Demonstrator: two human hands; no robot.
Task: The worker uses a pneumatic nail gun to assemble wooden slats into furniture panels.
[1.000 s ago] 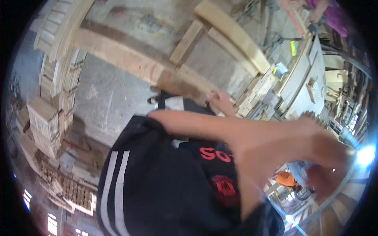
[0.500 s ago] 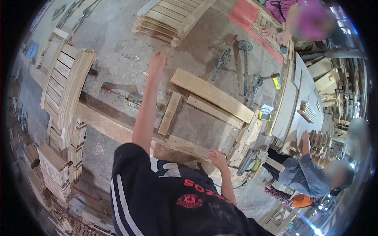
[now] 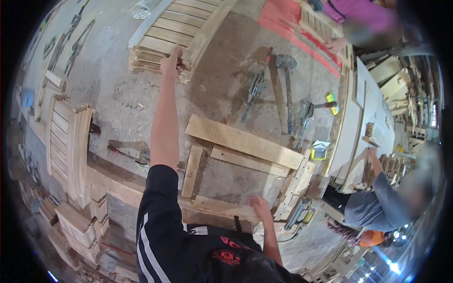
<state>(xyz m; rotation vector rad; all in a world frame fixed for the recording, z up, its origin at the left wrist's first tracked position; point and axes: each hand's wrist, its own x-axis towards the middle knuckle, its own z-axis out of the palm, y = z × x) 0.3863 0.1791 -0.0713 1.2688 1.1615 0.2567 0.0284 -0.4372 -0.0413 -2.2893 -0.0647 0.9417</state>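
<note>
My left hand point(image 3: 171, 63) reaches far forward to the near corner of a stack of slatted wooden panels point(image 3: 175, 29). Its fingers are apart, one lying along the top panel and others at the stack's edge; no firm grip shows. My right hand point(image 3: 260, 207) hovers low over the near side of a rectangle of wooden bars, fingers curled, with nothing visible in it. The rectangle has a thick beam point(image 3: 243, 144) on its far side, a short bar point(image 3: 192, 170) at the left and a wide pale block point(image 3: 295, 191) at the right.
A mallet point(image 3: 287, 62), clamps point(image 3: 254, 94) and a yellow tape measure point(image 3: 319, 151) lie on the bench. Another panel stack point(image 3: 63, 141) stands left. One co-worker point(image 3: 377, 200) is at the right; another's hand point(image 3: 336, 45) rests by a red-edged board point(image 3: 283, 19).
My left hand has moved forward and left, from above the bare bench to the panel stack. The view has shifted. My right hand stays near the frame's near side.
</note>
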